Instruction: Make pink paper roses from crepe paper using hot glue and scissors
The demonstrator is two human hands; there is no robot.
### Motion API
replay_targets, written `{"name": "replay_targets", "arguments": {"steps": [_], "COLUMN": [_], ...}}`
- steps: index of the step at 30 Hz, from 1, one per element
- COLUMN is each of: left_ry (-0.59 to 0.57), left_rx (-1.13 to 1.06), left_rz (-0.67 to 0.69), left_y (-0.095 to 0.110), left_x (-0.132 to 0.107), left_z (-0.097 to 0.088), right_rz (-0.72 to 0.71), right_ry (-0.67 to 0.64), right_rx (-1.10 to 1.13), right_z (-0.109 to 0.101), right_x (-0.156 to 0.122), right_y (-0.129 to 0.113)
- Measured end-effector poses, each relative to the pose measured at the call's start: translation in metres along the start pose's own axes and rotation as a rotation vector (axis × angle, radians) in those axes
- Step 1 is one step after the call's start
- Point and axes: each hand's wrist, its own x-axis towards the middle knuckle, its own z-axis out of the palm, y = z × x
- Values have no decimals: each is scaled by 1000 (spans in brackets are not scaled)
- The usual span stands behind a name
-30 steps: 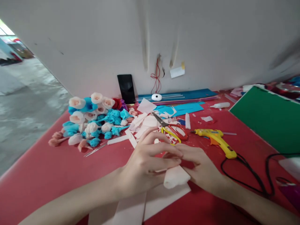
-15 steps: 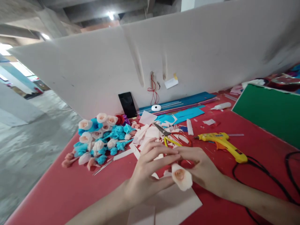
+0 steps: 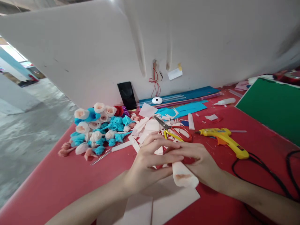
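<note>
Between my two hands is a cream paper flower with a peach-tinted centre, its cup tilted toward me. The fingers of my left hand close round its base from the left. From the right, my right hand grips the same base, and the fingertips of both hands meet there; the stem end is hidden by them. Below lie pale paper sheets. Just beyond my fingers, scissors with red and yellow handles rest on pale paper scraps.
Finished paper flowers in blue, cream and pink are heaped at left. A yellow glue gun with a black cable lies at right, near a green board and a white bottle. A phone leans against the white partition.
The flower has turned in my fingers, so its opening tips lower and shows less of the centre. Both hands keep hold of it. My view has dipped slightly downward.
</note>
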Motion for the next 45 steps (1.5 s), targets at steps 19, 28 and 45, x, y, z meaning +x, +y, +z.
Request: {"name": "replay_targets", "arguments": {"steps": [19, 28, 45], "left_ry": [107, 89, 5], "left_rx": [-196, -226, -238], "left_rz": [-271, -295, -495], "left_y": [-3, -3, -7], "left_x": [2, 3, 3], "left_z": [-3, -2, -1], "right_rz": [41, 36, 72], "right_ry": [-64, -45, 164], "right_rx": [-42, -65, -65], "right_z": [1, 0, -1], "right_x": [3, 4, 4], "right_y": [3, -1, 4]}}
